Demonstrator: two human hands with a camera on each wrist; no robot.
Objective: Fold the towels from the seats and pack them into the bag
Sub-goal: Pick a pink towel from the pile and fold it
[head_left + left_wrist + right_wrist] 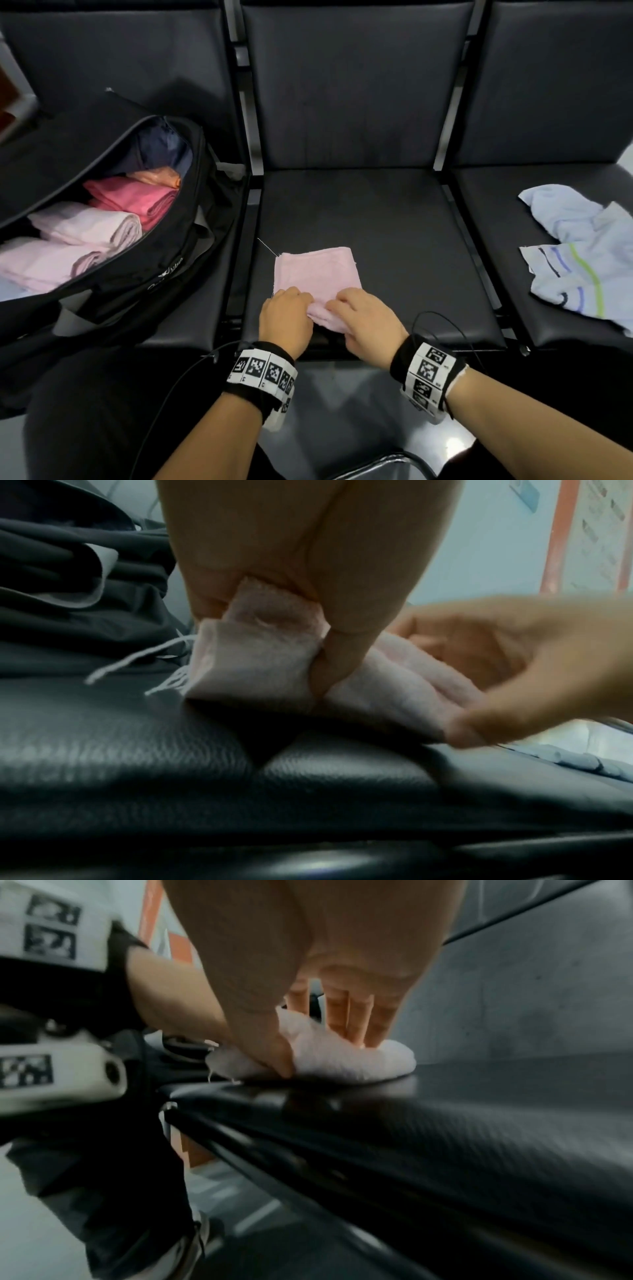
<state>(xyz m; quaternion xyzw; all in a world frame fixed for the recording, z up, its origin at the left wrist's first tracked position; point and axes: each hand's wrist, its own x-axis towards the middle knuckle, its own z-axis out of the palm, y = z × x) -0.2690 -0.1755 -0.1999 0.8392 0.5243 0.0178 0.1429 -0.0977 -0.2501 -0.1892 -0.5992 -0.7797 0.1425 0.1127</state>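
Note:
A pale pink towel (pixel 317 270) lies folded on the middle black seat (pixel 394 219), its near edge rolled up. My left hand (pixel 286 317) pinches the rolled near-left edge of the pink towel (pixel 253 664) between thumb and fingers. My right hand (pixel 368 320) grips the roll's right part, thumb under and fingers on top of the towel (pixel 346 1056). An open black bag (pixel 150 267) stands on the left seat, holding several rolled pink towels (pixel 89 226). A white striped towel (pixel 582 267) lies crumpled on the right seat.
Black seat backs rise behind all three seats. Metal frame bars (pixel 469 246) separate the seats. A thin black cable (pixel 442 322) loops from my right wrist band over the seat's front edge. A loose thread (pixel 267 246) trails from the towel's far-left corner.

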